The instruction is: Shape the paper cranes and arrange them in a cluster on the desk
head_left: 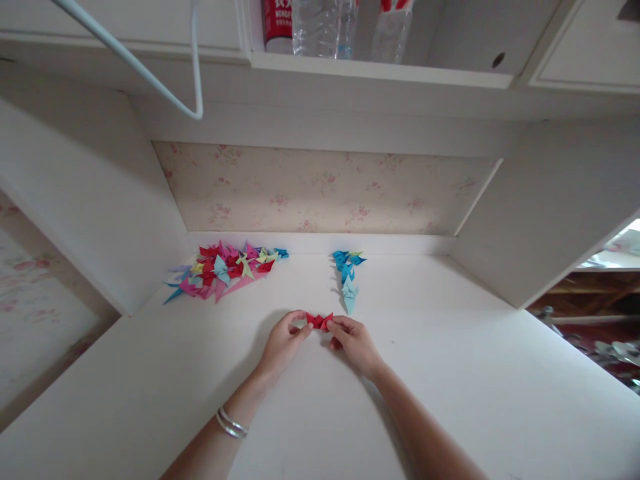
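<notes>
Between my two hands is a red origami paper crane (319, 323), held just above the white desk. My left hand (286, 339) pinches its left end between thumb and fingers. The right end is gripped by my right hand (353, 339), thumb and forefinger closed on it. Beyond my hands, a short line of blue and pale-blue paper cranes (347, 272) runs back toward the wall. Farther left lies a heap of folded paper cranes (220, 270) in pink, red, yellow, blue and green.
The white desk (450, 373) is bounded by side panels and a floral-papered back wall (320, 190). Overhead, a shelf (380, 70) holds clear plastic bottles (315, 27) and a red-labelled container (278, 23). A pale curved lamp arm (135, 63) hangs at upper left.
</notes>
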The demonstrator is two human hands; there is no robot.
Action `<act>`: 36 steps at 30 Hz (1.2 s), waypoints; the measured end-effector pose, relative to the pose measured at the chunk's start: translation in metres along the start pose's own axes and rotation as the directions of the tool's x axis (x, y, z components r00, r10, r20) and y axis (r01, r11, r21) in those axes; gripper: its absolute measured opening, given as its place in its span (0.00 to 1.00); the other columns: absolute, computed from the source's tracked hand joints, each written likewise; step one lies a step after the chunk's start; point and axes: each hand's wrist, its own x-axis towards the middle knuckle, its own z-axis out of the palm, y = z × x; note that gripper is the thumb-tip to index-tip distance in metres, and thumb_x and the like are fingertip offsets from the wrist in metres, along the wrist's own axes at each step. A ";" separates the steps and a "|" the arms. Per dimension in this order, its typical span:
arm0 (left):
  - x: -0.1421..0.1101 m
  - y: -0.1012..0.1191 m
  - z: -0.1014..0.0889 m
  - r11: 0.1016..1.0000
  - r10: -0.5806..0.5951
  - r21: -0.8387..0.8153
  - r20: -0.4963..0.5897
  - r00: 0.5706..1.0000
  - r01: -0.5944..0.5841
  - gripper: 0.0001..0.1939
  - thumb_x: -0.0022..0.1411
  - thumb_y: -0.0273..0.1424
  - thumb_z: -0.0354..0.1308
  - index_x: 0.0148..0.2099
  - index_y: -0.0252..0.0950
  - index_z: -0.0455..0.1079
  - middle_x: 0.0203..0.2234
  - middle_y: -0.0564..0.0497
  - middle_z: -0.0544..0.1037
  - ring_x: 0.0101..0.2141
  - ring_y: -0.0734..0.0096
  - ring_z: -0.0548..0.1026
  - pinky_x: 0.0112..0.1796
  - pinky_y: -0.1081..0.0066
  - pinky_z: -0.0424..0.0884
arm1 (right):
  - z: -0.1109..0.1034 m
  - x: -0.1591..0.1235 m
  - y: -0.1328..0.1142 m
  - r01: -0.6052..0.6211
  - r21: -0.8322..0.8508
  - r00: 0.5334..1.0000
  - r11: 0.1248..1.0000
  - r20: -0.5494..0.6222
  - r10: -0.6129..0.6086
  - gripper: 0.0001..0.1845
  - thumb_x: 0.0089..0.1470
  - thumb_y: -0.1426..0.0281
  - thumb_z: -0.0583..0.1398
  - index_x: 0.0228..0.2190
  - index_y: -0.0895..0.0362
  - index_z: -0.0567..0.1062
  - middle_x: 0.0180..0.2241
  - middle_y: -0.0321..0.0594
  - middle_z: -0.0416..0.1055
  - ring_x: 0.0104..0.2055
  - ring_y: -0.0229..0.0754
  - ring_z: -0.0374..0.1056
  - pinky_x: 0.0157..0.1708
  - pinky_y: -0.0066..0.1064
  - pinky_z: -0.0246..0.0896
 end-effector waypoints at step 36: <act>-0.008 0.005 0.001 0.997 0.013 0.079 0.043 0.999 -0.016 0.20 0.56 0.44 0.54 0.40 0.34 0.76 0.25 0.50 0.76 0.24 0.72 0.68 0.26 0.73 0.62 | -0.005 -0.006 0.000 0.009 0.174 0.999 0.985 0.032 -0.015 0.23 0.49 0.52 0.62 0.33 0.61 0.76 0.21 0.38 0.71 0.23 0.36 0.64 0.26 0.30 0.56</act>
